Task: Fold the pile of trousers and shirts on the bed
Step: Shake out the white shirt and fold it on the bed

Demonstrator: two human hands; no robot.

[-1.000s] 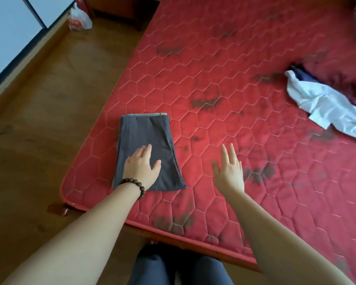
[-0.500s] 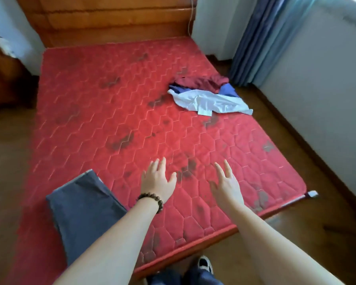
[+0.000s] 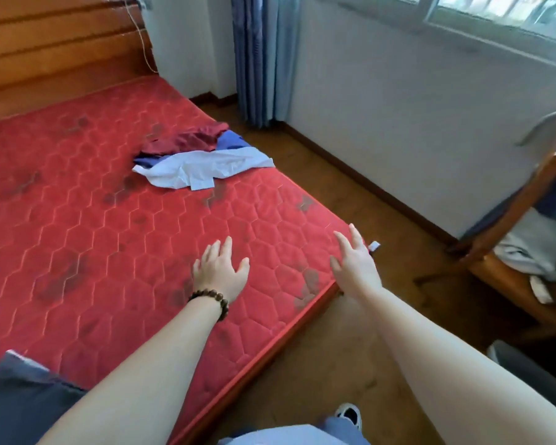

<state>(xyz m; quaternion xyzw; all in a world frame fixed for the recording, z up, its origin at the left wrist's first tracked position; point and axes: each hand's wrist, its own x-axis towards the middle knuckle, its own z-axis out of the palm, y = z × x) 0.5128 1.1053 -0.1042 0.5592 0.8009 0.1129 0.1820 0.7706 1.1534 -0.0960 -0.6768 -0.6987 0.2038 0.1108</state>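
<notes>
A small pile of clothes lies on the far right side of the red mattress: a white shirt on top, a blue garment under it and a dark red garment behind. The folded dark grey trousers lie at the bottom left corner of the view, partly cut off. My left hand, with a bead bracelet on its wrist, hovers over the mattress with fingers spread and holds nothing. My right hand is stretched out over the mattress's near right corner, fingers straight and empty.
A wooden headboard stands at the back. Blue curtains hang by the white wall under a window. A wooden chair with cloth on it stands at the right on the wooden floor. My shoe shows at the bottom.
The view has swung right. My left hand has left the folded grey trousers, and both hands now reach out toward the clothes pile, which sits nearer the middle of the view.
</notes>
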